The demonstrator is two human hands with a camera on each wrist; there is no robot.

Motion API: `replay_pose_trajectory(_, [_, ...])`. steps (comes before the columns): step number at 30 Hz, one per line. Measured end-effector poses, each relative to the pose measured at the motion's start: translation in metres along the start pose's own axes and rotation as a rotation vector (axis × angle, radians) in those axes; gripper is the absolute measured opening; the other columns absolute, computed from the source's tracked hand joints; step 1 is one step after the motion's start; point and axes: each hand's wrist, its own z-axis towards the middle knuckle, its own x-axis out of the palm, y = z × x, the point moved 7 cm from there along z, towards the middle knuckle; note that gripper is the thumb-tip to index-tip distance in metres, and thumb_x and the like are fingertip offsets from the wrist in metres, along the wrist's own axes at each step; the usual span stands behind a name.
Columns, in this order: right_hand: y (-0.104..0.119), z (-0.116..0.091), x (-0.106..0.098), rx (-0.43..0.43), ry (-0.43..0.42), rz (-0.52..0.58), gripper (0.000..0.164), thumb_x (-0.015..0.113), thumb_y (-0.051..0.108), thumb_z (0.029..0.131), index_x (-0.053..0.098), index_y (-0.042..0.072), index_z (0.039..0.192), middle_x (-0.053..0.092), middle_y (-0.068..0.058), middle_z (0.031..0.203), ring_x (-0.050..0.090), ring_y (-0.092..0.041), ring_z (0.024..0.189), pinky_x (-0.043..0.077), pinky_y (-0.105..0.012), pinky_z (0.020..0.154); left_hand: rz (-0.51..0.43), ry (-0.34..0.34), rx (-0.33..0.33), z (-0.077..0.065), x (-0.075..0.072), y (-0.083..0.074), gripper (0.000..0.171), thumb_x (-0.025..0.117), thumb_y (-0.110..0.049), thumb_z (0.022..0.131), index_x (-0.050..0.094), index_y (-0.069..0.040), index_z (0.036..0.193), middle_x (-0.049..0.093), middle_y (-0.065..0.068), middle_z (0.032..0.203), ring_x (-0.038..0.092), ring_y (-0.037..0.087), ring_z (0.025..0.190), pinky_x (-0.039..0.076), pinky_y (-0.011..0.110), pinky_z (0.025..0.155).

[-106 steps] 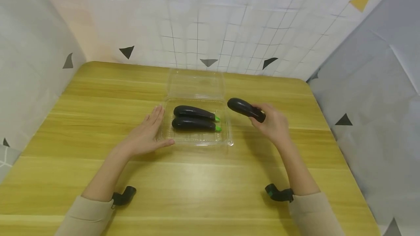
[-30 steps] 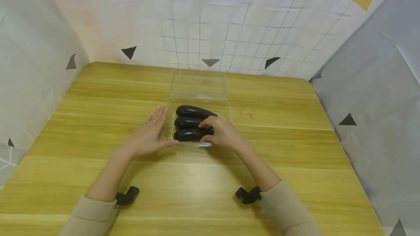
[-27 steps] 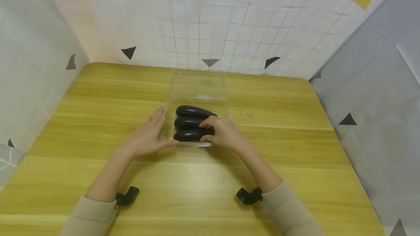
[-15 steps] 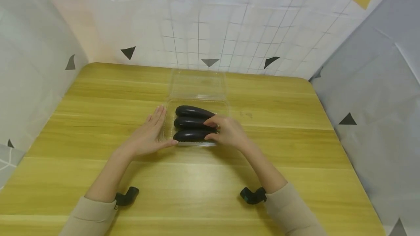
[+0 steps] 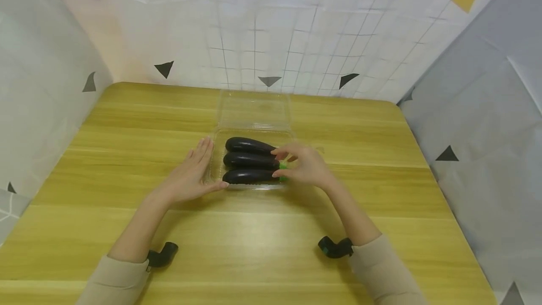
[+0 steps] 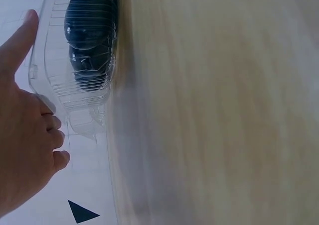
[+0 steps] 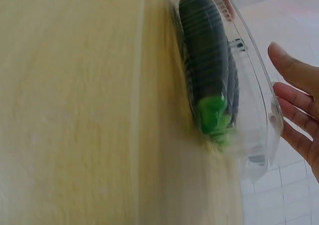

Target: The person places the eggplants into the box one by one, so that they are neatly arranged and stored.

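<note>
Left hand [image 5: 184, 178]: at left wall of clear plastic clamshell [image 5: 267, 134], fingers straight, thumb at near rim | three eggplants [image 5: 250, 160]: side by side inside clamshell; likely light, firm, slippery-skinned; best held round narrower stem end | right hand [image 5: 306, 166]: over clamshell's right side, thumb and fingers parted, apparently gripping nothing.

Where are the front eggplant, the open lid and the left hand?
Front eggplant [image 5: 249, 176]: head view, middle of its dark body.
Open lid [image 5: 254, 111]: head view, middle of its clear panel.
Left hand [image 5: 188, 176]: head view, back of the hand.
</note>
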Motion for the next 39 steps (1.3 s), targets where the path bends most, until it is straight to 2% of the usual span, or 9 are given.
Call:
replay_pose_trajectory(4, [-0.002,-0.001,-0.010,-0.013,-0.025,-0.061,0.055,0.087,0.027,0.070,0.068,0.008,0.117,0.070,-0.004,0.110,0.064,-0.025,0.102,0.054,-0.041,0.086,-0.002,0.003,0.000,0.001,-0.002,0.000,0.112,0.049,-0.072,0.085,-0.009,-0.003,0.152,-0.014,0.016,0.159,-0.013,0.028,0.145,0.004,0.050,0.117])
replay_pose_trajectory(8, [-0.005,-0.001,-0.020,0.018,-0.037,-0.130,0.059,0.088,0.031,0.069,0.067,0.011,0.120,0.066,0.000,0.120,0.056,-0.025,0.118,0.046,-0.042,0.099,-0.027,0.008,0.008,0.002,-0.005,0.000,0.109,0.052,-0.066,0.088,-0.010,-0.003,0.152,-0.015,0.017,0.158,-0.013,0.031,0.145,0.002,0.051,0.117])
replay_pose_trajectory(11, [-0.007,-0.002,-0.027,0.045,-0.030,-0.157,0.061,0.087,0.033,0.069,0.065,0.013,0.122,0.063,-0.001,0.125,0.050,-0.026,0.124,0.040,-0.046,0.104,-0.042,0.015,0.004,0.003,-0.010,0.000,0.107,0.055,-0.060,0.090,-0.011,-0.003,0.152,-0.018,0.015,0.157,-0.014,0.033,0.144,0.001,0.051,0.116])
replay_pose_trajectory(16, [-0.010,-0.002,-0.037,0.048,-0.017,-0.190,0.065,0.087,0.034,0.069,0.063,0.014,0.126,0.059,-0.004,0.129,0.048,-0.026,0.123,0.041,-0.048,0.102,-0.025,0.006,-0.003,0.009,-0.019,-0.001,0.103,0.055,-0.056,0.091,-0.009,-0.003,0.152,-0.020,0.010,0.157,-0.015,0.032,0.144,0.000,0.056,0.115])
replay_pose_trajectory(22, [-0.012,-0.001,-0.046,0.041,-0.015,-0.206,0.070,0.088,0.034,0.067,0.061,0.013,0.128,0.058,-0.005,0.131,0.047,-0.026,0.124,0.040,-0.050,0.102,0.010,-0.025,0.019,0.016,-0.029,-0.004,0.103,0.055,-0.058,0.091,-0.009,-0.006,0.153,-0.019,0.009,0.157,-0.015,0.031,0.144,0.000,0.058,0.115])
replay_pose_trajectory(26, [-0.013,-0.001,-0.049,0.048,-0.004,-0.203,0.075,0.089,0.033,0.066,0.059,0.015,0.132,0.056,-0.004,0.133,0.046,-0.026,0.125,0.039,-0.050,0.103,0.020,-0.020,0.038,0.020,-0.032,-0.006,0.108,0.056,-0.061,0.088,-0.011,-0.008,0.153,-0.020,0.008,0.157,-0.013,0.032,0.145,0.001,0.058,0.114])
replay_pose_trajectory(30, [-0.015,-0.002,-0.051,0.059,0.016,-0.192,0.081,0.088,0.038,0.066,0.055,0.016,0.136,0.053,-0.003,0.135,0.044,-0.026,0.127,0.038,-0.050,0.104,0.024,-0.010,0.044,0.022,-0.034,-0.007,0.111,0.058,-0.063,0.086,-0.007,-0.003,0.153,-0.019,0.010,0.157,-0.012,0.033,0.145,0.001,0.057,0.115])
replay_pose_trajectory(39, [-0.024,0.000,-0.054,0.082,0.061,-0.194,0.091,0.084,0.052,0.065,0.048,0.018,0.141,0.048,-0.004,0.139,0.039,-0.028,0.130,0.037,-0.052,0.104,0.019,0.029,0.030,0.023,-0.036,-0.003,0.114,0.056,-0.067,0.084,-0.010,-0.003,0.152,-0.019,0.013,0.157,-0.014,0.030,0.145,-0.001,0.056,0.115])
